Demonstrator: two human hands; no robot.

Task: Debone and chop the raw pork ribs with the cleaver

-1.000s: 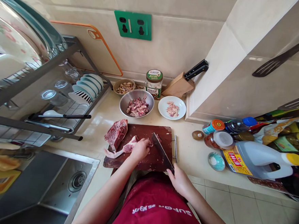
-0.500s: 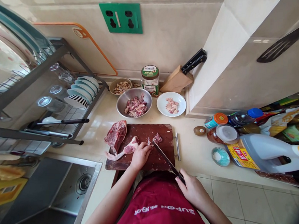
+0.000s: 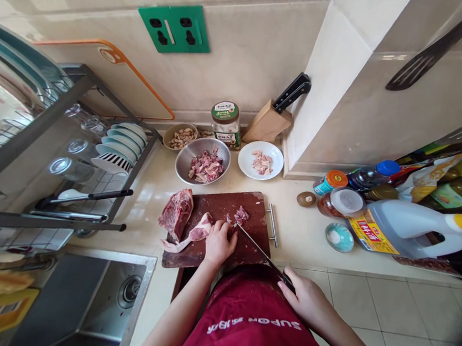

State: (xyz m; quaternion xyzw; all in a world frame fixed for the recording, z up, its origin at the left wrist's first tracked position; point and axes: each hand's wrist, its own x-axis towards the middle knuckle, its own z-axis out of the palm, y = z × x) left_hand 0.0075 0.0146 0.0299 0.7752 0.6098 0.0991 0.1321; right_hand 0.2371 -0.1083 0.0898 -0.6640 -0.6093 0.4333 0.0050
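My left hand (image 3: 219, 242) presses with curled fingers on the right end of a raw piece of meat (image 3: 201, 230) with pale skin, lying on the dark wooden cutting board (image 3: 249, 247). My right hand (image 3: 300, 287) is wrapped round the handle of a long knife (image 3: 258, 248). The blade's tip rests by the left fingertips, near a small heap of cut meat (image 3: 242, 214). A larger red slab of meat (image 3: 176, 214) lies on the board's left edge. Behind the board stand a metal bowl of cut meat (image 3: 227, 167) and a white plate (image 3: 279, 163) holding pale pieces.
A dish rack (image 3: 122, 227) and a sink (image 3: 150, 278) are on the left. At the back are a knife block (image 3: 264, 122), a green-lidded jar (image 3: 225, 122) and a small bowl (image 3: 166, 137). Bottles, a large jug (image 3: 409, 225) and a kiwi (image 3: 305, 199) stand right.
The knife and my right hand have moved slightly right and toward me. My left hand stays on the meat. The whole view has shifted a little.
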